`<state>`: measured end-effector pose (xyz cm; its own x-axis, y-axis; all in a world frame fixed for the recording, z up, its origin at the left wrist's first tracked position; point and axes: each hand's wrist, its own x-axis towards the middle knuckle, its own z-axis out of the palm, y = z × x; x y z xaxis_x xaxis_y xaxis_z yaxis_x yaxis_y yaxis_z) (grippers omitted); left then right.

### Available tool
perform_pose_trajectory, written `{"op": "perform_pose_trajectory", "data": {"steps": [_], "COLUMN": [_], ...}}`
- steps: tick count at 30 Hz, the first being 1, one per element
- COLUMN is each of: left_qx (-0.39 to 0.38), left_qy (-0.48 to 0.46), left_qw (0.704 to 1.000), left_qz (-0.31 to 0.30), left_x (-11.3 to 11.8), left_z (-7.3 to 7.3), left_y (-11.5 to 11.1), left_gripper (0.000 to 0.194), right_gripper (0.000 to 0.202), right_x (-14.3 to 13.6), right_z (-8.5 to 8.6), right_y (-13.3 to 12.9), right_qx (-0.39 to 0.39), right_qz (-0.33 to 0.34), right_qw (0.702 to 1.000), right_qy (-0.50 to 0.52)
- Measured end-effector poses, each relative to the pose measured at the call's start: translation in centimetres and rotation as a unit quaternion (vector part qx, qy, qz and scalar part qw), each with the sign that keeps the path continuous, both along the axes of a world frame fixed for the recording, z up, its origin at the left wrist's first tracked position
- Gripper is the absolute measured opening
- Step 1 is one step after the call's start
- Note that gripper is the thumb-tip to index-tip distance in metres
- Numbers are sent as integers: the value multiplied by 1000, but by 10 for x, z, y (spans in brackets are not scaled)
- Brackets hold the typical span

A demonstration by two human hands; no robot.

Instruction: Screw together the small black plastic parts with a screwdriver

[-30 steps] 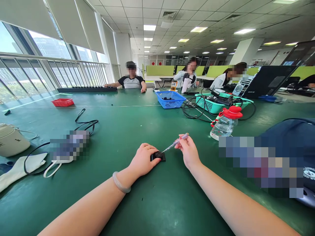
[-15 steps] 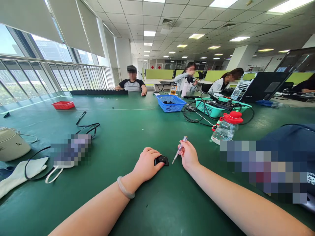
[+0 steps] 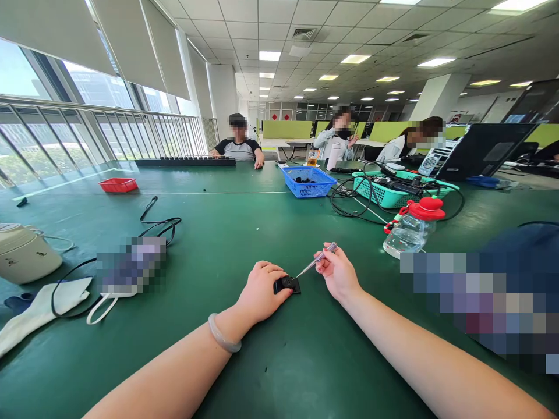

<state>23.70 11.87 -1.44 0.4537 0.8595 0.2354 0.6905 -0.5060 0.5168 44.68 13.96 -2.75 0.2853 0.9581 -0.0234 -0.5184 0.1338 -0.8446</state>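
Note:
In the head view my left hand (image 3: 261,289) grips a small flat black part with a round raised piece (image 3: 289,283) and keeps it on the green table (image 3: 218,233). Its far side is hidden under my fingers. My right hand (image 3: 337,271) pinches a slim screwdriver (image 3: 318,259) with a clear handle. The screwdriver slants down to the left, and its tip is at the right edge of the black part; I cannot tell whether they touch.
Ahead lie a blue basket (image 3: 309,185) with dark pieces and a green basket (image 3: 384,193) full of cables. A red-lidded bottle (image 3: 410,233) stands at right. At left are a red tray (image 3: 117,185), a corded pouch (image 3: 133,265) and a beige container (image 3: 26,256). Several people sit beyond.
The screwdriver has swung to a flatter slant, its tip moving left and up from beside the black part to its edge. My left hand keeps its hold.

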Motion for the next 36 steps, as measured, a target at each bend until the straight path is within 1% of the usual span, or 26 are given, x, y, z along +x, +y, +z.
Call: {"op": "perform_pose_trajectory", "data": {"steps": [3, 6, 9, 13, 18, 21, 33, 36], "left_qx": [-5, -11, -15, -12, 2, 10, -3, -3], "left_qy": [-1, -5, -6, -7, -11, -6, 3, 1], "left_qw": [1000, 1000, 1000, 1000, 1000, 1000, 1000, 1000], "left_qz": [9, 19, 22, 17, 14, 10, 16, 14], "left_x": [-2, -4, -4, -3, -3, -3, -2, -1], "left_z": [0, -1, -2, -3, -4, -5, -3, -3], "left_y": [0, 0, 1, 1, 1, 1, -1, -1], "left_gripper": [26, 26, 25, 25, 22, 23, 26, 25], "right_gripper": [55, 60, 57, 54, 45, 43, 37, 37], "right_x": [-3, -6, -7, -8, -9, -10, -11, -10], "right_z": [0, 2, 3, 5, 5, 5, 3, 3], "right_y": [-4, -8, -12, -17, -25, -27, -30, -29], "right_qx": [7, 15, 36, 88, 150, 178, 200, 196], "right_qz": [20, 24, 18, -3, -52, -63, -66, -56], "right_qw": [1000, 999, 997, 989, 964, 950, 932, 927], "right_qy": [-14, -28, -59, -120, -213, -249, -296, -314]}}
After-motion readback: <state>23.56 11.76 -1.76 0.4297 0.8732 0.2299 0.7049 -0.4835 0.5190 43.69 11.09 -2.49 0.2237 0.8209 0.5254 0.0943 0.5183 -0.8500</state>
